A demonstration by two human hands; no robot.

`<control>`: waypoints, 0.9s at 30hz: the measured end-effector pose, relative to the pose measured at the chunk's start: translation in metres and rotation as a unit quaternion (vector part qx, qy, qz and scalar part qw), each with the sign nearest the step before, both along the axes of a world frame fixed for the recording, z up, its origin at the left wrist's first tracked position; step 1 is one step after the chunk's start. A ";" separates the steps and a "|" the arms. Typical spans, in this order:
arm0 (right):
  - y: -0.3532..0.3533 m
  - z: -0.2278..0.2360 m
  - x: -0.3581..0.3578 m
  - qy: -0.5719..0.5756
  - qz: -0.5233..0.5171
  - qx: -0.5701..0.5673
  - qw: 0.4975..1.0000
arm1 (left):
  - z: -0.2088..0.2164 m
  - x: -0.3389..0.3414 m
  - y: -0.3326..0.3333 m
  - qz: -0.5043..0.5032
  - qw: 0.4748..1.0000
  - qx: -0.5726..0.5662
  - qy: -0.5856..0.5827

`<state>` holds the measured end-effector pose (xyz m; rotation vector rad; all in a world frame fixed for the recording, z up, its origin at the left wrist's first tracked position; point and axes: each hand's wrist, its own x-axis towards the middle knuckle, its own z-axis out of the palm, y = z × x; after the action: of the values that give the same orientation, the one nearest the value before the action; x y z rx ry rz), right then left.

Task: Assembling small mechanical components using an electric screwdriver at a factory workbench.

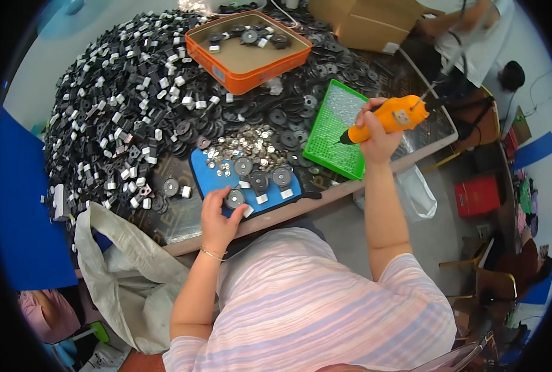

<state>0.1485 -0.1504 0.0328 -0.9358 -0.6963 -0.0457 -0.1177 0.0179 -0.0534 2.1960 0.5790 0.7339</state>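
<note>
My right hand [378,141] is wrapped round an orange electric screwdriver [395,116] with a black tip, raised over a green tray [330,166]. Small shiny pieces, too small to name, lie in that tray. Near the table's front edge, my left hand [217,214] holds a round black disc part [234,198] with a white block between thumb and fingers, on a blue mat [199,166]. Similar disc parts lie beside it: one at the mat's middle [259,180], one to its right [282,177] and one behind [243,166]. Small round metal pieces [242,146] are heaped at the mat's back.
A large heap of black and white plastic parts [127,93] covers the table's left and back. An orange tin [251,79] holding several disc parts stands at the back, near a cardboard box [375,25]. A white sack [118,273] hangs at the near left. Other people sit nearby.
</note>
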 end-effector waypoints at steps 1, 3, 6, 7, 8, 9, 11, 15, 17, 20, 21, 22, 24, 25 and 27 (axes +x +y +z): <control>-0.003 -0.004 0.004 0.007 -0.021 -0.027 0.999 | 0.000 -0.001 -0.001 0.000 1.000 -0.003 0.002; -0.005 -0.010 0.006 0.007 -0.029 -0.024 0.999 | 0.000 0.000 -0.001 -0.004 1.000 0.003 0.002; -0.002 -0.017 0.009 0.009 -0.030 -0.026 0.999 | -0.002 0.000 -0.001 -0.003 1.000 0.007 0.003; -0.001 -0.019 0.010 0.010 -0.028 -0.031 0.999 | -0.003 0.001 -0.002 0.000 1.000 0.002 0.004; 0.000 -0.021 0.011 0.011 -0.026 -0.036 0.999 | -0.003 0.001 -0.001 0.001 1.000 0.003 0.007; -0.001 -0.021 0.011 0.013 -0.025 -0.035 0.999 | -0.002 0.001 -0.002 -0.001 1.000 0.004 0.007; -0.003 -0.020 0.011 0.013 -0.022 -0.043 0.999 | -0.001 0.001 -0.003 -0.002 1.000 0.004 0.009; -0.002 -0.015 0.006 0.010 -0.017 -0.043 0.999 | -0.001 0.001 -0.003 -0.001 1.000 0.021 0.004; -0.001 -0.014 0.005 0.001 -0.024 -0.052 0.998 | -0.001 0.001 -0.003 0.000 1.000 0.020 0.004; -0.002 -0.017 0.008 -0.005 -0.024 -0.049 0.998 | 0.000 0.002 -0.003 0.000 1.000 0.011 0.004; -0.002 -0.017 0.008 -0.005 -0.024 -0.049 0.998 | 0.001 0.002 -0.003 -0.001 1.000 0.007 0.003; -0.001 -0.016 0.008 -0.004 -0.020 -0.050 0.999 | 0.001 0.002 -0.003 -0.002 1.000 0.003 0.002; 0.000 -0.016 0.007 -0.004 -0.016 -0.050 0.999 | -0.001 0.001 -0.003 0.000 1.000 0.009 0.001; 0.000 -0.016 0.006 -0.002 -0.019 -0.054 0.998 | -0.001 0.000 -0.002 0.001 1.000 0.015 0.000; 0.000 -0.015 0.007 -0.002 -0.022 -0.058 0.998 | 0.000 0.000 -0.003 0.003 1.000 0.009 -0.001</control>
<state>0.1550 -0.1506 0.0176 -1.0630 -0.6870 -0.0465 -0.1177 0.0147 -0.0533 2.2103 0.5805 0.7476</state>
